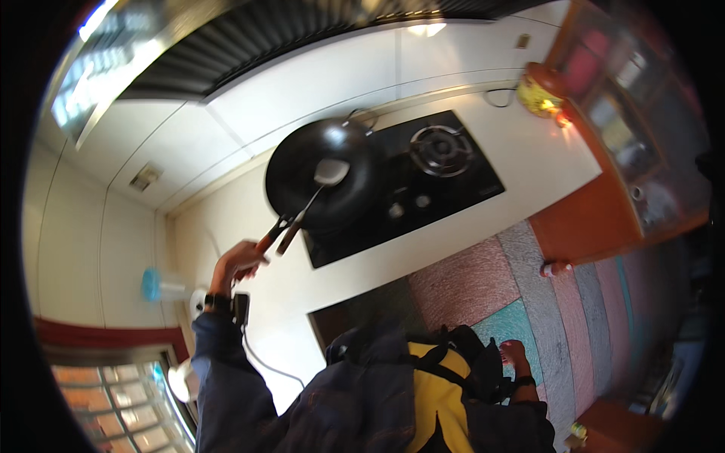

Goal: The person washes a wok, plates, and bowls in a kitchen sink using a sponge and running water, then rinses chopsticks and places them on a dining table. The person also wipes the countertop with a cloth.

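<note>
A black wok (354, 195) sits on the left side of the black gas hob (481, 170). My left hand (241, 261) is at the outer end of the wok's orange-and-black handle (272, 236), fingers curled about it. Inside the wok rests the metal blade of a spatula (331, 172); its brown handle leans over the rim, beside the wok's handle. My right hand (514, 353) hangs low at my side, above the patterned floor. Something small and pinkish shows at its fingers, and whether it is held is not clear.
A bare burner (442, 148) is on the hob's right. Past it, a yellow tin (535, 93) stands by an orange-brown cabinet (589, 212). A cable (266, 362) crosses the white counter (351, 283) near my left sleeve. A red bottle (555, 269) is near the cabinet's base.
</note>
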`<state>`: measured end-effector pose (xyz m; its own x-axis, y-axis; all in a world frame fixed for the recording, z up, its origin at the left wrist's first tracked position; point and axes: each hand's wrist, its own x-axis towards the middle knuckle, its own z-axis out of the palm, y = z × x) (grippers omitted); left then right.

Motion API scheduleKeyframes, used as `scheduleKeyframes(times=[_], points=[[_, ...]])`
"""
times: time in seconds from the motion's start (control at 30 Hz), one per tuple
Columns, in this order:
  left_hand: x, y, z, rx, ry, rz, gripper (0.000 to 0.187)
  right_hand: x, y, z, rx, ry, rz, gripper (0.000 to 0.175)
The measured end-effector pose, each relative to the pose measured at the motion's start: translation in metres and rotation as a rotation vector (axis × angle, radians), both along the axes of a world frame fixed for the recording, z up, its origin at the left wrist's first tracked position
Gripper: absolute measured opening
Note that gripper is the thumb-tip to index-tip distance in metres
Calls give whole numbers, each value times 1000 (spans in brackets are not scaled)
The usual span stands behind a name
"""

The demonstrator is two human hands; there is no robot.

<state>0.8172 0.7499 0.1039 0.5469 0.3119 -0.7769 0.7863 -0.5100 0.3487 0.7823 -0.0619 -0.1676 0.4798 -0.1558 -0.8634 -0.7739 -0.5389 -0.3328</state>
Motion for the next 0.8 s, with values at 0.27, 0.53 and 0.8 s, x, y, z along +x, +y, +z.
scheduleKeyframes(times=[0.27,0.53,0.8], points=[[-43,13,-20,262,-229,-9,35,36,-18,-27,-15,-58,445,17],[-179,-58,-28,814,-422,411,62,161,-9,-74,6,181,875,28],[-342,-356,-103,397,35,676,40,278,14,-98,156,226,735,23]])
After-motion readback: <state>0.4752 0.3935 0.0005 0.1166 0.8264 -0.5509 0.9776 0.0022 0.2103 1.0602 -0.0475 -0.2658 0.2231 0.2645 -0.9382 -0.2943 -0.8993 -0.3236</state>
